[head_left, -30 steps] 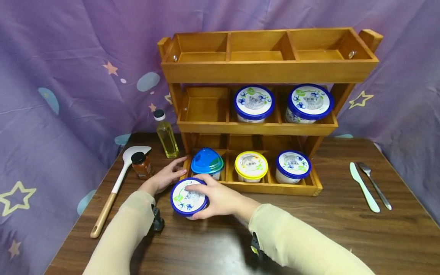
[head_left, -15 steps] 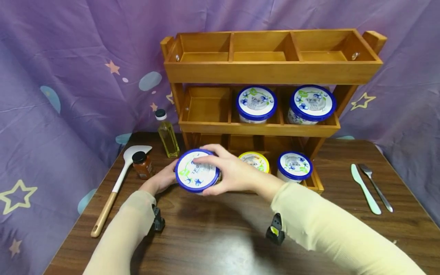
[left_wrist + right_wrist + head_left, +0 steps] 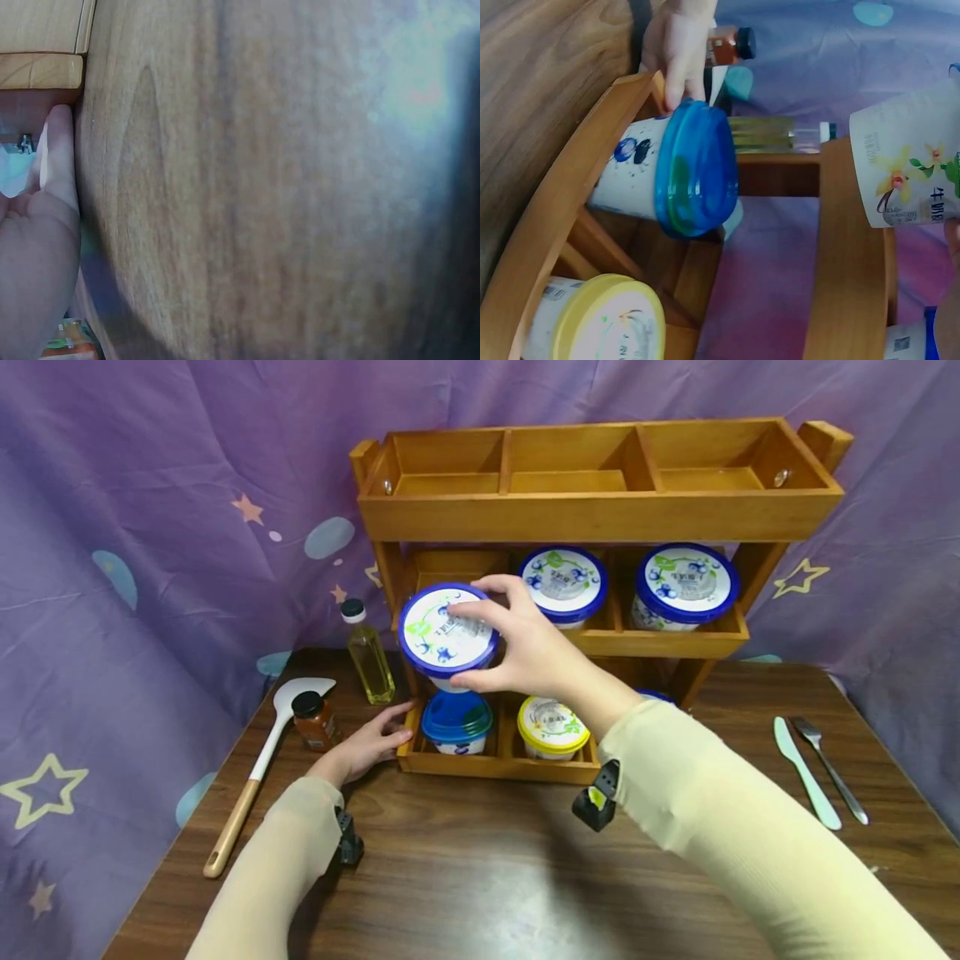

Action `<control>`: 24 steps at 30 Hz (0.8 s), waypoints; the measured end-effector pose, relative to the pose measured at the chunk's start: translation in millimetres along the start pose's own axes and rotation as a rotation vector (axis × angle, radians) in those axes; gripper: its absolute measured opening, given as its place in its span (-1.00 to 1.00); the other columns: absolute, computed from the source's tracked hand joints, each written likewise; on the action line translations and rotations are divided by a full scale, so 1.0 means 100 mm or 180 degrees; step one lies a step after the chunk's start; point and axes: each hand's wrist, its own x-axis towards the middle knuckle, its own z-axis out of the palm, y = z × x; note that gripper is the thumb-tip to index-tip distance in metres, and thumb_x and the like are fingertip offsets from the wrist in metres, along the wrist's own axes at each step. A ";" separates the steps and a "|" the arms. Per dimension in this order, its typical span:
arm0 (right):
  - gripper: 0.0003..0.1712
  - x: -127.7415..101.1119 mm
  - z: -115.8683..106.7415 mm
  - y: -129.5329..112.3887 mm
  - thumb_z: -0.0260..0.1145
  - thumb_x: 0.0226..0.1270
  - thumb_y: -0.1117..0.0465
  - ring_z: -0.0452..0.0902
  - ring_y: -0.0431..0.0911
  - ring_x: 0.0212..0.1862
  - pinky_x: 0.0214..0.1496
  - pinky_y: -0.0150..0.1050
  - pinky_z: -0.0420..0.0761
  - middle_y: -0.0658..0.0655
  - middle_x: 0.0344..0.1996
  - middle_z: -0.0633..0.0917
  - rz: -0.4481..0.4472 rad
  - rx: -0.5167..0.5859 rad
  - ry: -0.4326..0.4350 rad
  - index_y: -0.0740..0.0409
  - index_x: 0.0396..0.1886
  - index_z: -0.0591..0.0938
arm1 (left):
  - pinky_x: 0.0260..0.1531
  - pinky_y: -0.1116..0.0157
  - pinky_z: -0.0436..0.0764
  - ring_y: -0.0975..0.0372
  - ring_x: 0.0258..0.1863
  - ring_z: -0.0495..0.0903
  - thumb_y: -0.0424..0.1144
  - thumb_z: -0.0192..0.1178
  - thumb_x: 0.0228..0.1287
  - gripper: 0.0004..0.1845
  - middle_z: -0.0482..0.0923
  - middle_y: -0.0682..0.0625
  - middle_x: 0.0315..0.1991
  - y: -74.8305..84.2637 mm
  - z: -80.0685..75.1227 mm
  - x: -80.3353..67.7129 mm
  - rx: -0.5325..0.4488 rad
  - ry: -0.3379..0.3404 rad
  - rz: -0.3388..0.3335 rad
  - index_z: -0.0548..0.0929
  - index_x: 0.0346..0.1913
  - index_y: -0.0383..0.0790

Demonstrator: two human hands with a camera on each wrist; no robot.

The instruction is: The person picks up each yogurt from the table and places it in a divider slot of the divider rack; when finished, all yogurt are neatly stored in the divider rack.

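Observation:
My right hand grips a white tub with a blue-rimmed blueberry lid, thumb and fingers spread round its right side. The tub is held off the table, in front of the middle tier's left compartment on the wooden rack. In the right wrist view a flower print shows on the tub's side. My left hand touches the left end of the bottom tier, its fingers extended. Just right of it, a tub with a plain blue lid sits in the bottom left compartment.
A yellow-lidded tub stands in the bottom tier; blue-lidded tubs fill the middle tier's other compartments. An oil bottle, sauce jar and white ladle-like utensil are left; a knife and fork lie right.
My right hand has raised the blue-lidded tub from low in front of the bottom tier to the middle tier's height. The left hand stays at the rack's left end.

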 end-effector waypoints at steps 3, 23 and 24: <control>-0.20 0.04 -0.01 -0.03 0.58 -0.16 -0.04 0.15 0.07 0.27 0.21 -0.07 0.33 0.27 0.24 0.22 -0.0010 -0.0005 0.0056 0.05 0.16 0.53 | 0.16 -0.12 0.26 -0.13 0.25 0.18 -0.16 0.02 0.42 -0.32 0.06 -0.35 0.30 -0.01 0.01 0.00 -0.0008 0.0001 -0.0001 -0.02 0.48 -0.11; -0.19 0.21 0.06 0.04 0.59 -0.15 0.10 0.17 0.14 0.27 0.23 -0.17 0.33 0.30 0.30 0.11 -0.0302 -0.0213 0.0576 0.20 0.14 0.47 | 0.18 -0.11 0.24 -0.14 0.28 0.15 -0.15 0.03 0.41 -0.30 0.04 -0.36 0.31 0.01 0.00 -0.01 0.0013 -0.0040 -0.0018 -0.05 0.48 -0.12; -0.20 0.21 0.08 0.06 0.60 -0.15 0.11 0.17 0.16 0.27 0.23 -0.17 0.33 0.32 0.29 0.11 -0.0389 -0.0229 0.0635 0.22 0.13 0.46 | 0.18 -0.11 0.24 -0.14 0.28 0.15 -0.16 0.03 0.42 -0.30 0.04 -0.36 0.31 0.00 0.00 -0.01 0.0006 -0.0042 -0.0006 -0.05 0.48 -0.13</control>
